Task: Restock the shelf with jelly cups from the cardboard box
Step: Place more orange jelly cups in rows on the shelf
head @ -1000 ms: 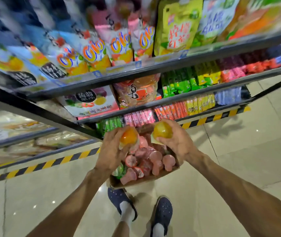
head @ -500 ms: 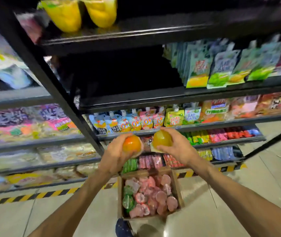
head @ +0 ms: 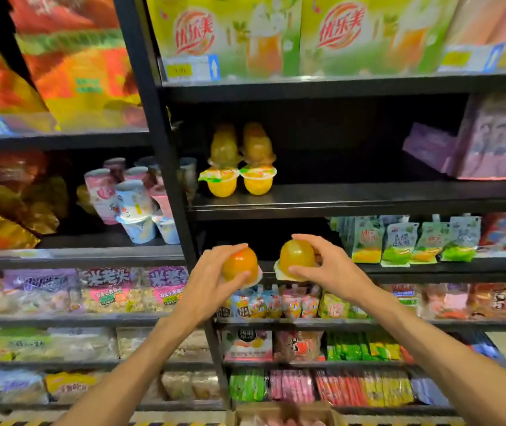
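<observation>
Left hand (head: 207,284) grips an orange jelly cup (head: 240,264), dome up, fingers curled over it; right hand (head: 327,265) pinches a yellow jelly cup (head: 296,258) the same way. Both cups hang side by side, slightly apart, in front of the black shelf (head: 353,198). On that shelf stand two yellow jelly cups (head: 239,181) with inverted cups stacked on top. At the bottom edge shows the cardboard box (head: 282,416).

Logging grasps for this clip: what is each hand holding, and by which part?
Left hand grips an orange jelly cup around its domed body; right hand grips a yellow jelly cup the same way, both cups inverted.
</observation>
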Tool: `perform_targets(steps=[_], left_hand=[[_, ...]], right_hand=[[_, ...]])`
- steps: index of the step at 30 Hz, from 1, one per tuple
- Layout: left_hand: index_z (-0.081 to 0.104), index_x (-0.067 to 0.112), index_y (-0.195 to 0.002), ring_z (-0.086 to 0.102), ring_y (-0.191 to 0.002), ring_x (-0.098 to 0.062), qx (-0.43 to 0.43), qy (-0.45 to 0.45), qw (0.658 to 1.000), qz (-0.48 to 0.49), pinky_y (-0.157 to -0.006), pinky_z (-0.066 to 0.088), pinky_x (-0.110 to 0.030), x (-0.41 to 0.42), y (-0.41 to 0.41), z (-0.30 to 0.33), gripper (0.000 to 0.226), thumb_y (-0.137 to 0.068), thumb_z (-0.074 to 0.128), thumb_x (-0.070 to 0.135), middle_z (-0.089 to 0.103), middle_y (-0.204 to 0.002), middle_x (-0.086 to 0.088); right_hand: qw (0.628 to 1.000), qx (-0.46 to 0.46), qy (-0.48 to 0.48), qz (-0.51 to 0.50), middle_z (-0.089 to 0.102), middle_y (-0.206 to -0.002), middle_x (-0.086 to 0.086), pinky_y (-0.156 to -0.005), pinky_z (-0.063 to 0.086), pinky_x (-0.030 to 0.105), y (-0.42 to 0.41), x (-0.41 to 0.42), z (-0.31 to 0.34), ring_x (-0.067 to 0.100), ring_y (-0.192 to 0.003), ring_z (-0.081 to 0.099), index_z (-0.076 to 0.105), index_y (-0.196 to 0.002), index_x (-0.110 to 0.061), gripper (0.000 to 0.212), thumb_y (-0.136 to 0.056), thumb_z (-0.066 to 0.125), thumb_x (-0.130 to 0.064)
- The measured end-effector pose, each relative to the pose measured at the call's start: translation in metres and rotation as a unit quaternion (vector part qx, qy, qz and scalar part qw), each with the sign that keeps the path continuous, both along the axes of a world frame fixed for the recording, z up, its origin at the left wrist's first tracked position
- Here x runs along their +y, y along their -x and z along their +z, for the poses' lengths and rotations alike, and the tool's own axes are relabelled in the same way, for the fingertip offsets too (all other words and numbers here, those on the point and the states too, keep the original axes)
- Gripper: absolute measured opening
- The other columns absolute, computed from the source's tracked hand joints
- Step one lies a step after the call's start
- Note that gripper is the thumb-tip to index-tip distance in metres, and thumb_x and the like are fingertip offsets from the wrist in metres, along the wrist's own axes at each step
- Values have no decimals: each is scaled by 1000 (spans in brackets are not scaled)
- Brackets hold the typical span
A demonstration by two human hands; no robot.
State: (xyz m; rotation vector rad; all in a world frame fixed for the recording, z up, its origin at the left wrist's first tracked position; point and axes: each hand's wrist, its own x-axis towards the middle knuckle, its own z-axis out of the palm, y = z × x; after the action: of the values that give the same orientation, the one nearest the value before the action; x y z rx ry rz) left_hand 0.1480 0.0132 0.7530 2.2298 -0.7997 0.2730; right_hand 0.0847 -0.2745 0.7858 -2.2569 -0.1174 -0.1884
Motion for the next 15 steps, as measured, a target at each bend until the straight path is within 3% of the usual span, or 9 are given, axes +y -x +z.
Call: perform_targets(steps=[5, 15], left_hand=[[49, 43, -146, 45, -126, -4, -43, 37, 998, 4, -102, 43, -32, 2, -11, 56, 53, -97, 62, 57, 52, -137, 21], [53, 37, -142, 47, -125, -11, -89, 101, 990, 52, -104, 43, -36, -3, -60, 139, 52, -94, 68, 46, 55, -139, 12]], right_hand=[[999, -40, 19, 22, 56, -141, -15, -104, 53, 38, -18, 7, 54, 7, -119, 60, 48, -148, -43, 72, -84, 80, -54], [994, -106, 6, 16, 63, -131, -12, -95, 58, 31, -63, 12, 126, 6, -112, 65, 51, -147, -38, 70, -85, 81, -51]])
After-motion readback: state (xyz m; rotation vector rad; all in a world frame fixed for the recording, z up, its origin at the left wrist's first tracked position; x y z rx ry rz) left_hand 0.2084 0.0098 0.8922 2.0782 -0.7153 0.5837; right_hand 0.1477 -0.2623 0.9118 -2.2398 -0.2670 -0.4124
